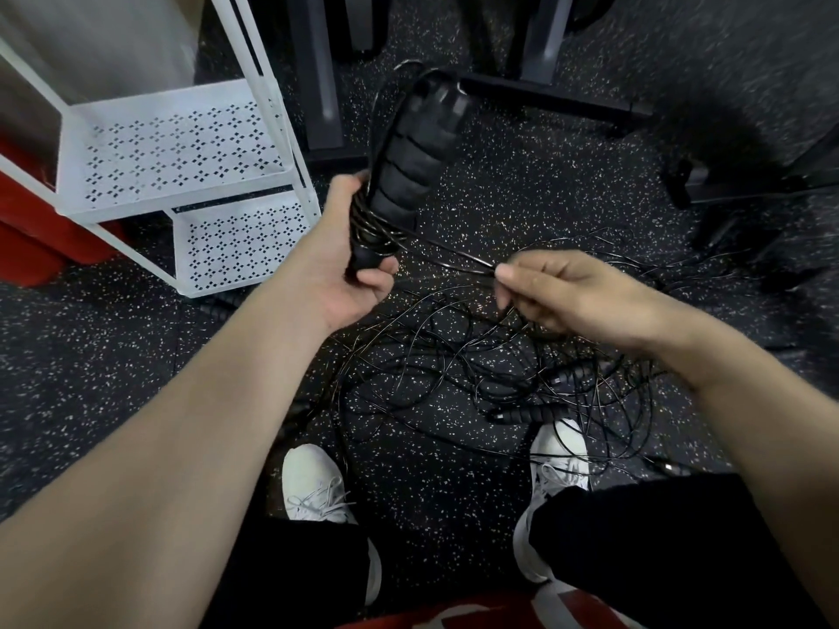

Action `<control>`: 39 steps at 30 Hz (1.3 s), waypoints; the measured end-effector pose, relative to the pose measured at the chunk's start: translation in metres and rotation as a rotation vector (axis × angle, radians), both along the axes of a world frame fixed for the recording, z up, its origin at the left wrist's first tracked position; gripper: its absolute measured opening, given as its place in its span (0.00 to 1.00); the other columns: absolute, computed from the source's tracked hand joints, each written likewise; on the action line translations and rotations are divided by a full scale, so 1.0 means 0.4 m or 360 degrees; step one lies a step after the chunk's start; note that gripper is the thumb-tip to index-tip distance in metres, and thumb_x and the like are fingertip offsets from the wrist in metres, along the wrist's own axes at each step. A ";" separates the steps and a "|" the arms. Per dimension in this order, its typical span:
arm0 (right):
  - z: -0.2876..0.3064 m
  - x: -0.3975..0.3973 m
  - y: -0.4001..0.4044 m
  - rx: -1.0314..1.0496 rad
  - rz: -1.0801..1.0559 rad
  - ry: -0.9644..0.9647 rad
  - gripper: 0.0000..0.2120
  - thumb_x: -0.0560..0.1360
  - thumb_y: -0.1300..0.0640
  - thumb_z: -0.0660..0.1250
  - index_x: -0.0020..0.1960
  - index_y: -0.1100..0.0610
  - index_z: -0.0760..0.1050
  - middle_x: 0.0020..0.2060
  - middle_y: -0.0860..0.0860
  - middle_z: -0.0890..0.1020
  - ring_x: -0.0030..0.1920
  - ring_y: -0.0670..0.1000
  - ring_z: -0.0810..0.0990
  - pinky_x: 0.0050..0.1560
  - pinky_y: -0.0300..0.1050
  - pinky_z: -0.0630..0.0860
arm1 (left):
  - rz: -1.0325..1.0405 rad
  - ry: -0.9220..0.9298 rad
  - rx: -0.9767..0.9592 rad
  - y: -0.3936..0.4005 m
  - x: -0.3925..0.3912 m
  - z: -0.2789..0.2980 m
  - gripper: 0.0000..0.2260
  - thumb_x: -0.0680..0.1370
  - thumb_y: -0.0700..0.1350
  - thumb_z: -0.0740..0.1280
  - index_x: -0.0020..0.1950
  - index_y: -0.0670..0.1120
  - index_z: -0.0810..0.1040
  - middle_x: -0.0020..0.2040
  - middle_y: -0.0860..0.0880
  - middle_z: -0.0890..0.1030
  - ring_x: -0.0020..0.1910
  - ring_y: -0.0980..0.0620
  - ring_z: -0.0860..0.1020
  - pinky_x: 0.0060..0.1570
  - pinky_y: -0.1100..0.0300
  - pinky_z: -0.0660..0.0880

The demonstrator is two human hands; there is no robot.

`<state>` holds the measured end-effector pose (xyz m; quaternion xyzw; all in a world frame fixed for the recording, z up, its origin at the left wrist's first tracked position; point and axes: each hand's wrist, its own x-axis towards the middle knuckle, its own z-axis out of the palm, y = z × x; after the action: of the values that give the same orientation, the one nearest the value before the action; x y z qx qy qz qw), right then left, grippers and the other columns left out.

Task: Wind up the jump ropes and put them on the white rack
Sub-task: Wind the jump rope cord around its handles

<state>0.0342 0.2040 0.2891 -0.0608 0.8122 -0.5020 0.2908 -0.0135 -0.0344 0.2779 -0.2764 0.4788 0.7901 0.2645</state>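
My left hand (349, 261) grips the black ribbed handles of a jump rope (411, 161), held upright, with thin black cord wound round their lower part. A strand of that cord (454, 256) runs rightward to my right hand (558, 288), which pinches it between thumb and forefinger. Below both hands a tangle of black jump ropes (476, 365) lies on the floor, with other black handles (531, 413) in it. The white rack (181, 152), with perforated shelves, stands at the left, close to my left hand.
Black metal frame legs (558, 95) stand behind the handles, and more dark equipment (735, 183) sits at the right. A red object (32, 229) lies behind the rack. My white shoes (313, 483) stand just below the tangle on the speckled rubber floor.
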 end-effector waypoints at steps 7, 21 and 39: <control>-0.021 -0.015 0.004 0.0097 -0.0361 -0.0100 0.18 0.71 0.36 0.69 0.40 0.51 0.82 0.31 0.49 0.72 0.30 0.48 0.66 0.30 0.37 0.65 | -0.0612 0.0163 -0.0152 0.029 0.021 -0.006 0.12 0.82 0.59 0.61 0.50 0.52 0.75 0.34 0.50 0.76 0.31 0.54 0.70 0.22 0.65 0.62; -0.027 -0.034 0.008 -0.0038 -0.0417 -0.0284 0.05 0.74 0.54 0.75 0.40 0.54 0.84 0.35 0.51 0.84 0.35 0.49 0.79 0.42 0.44 0.75 | -0.1326 0.0427 -0.0813 0.044 0.039 -0.011 0.12 0.79 0.58 0.68 0.47 0.51 0.83 0.40 0.55 0.85 0.52 0.51 0.79 0.68 0.49 0.64; -0.035 -0.018 -0.076 0.0141 -0.0540 -0.0261 0.16 0.83 0.55 0.59 0.46 0.63 0.79 0.32 0.53 0.76 0.29 0.49 0.68 0.29 0.43 0.66 | -0.1377 0.1022 -0.1999 0.067 0.044 -0.063 0.10 0.80 0.65 0.63 0.53 0.60 0.75 0.39 0.57 0.78 0.37 0.57 0.76 0.35 0.57 0.70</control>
<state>0.0271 0.1734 0.2751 0.1311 0.8057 -0.5108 0.2696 0.0042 -0.0076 0.2528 0.0752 0.9475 0.2444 0.1921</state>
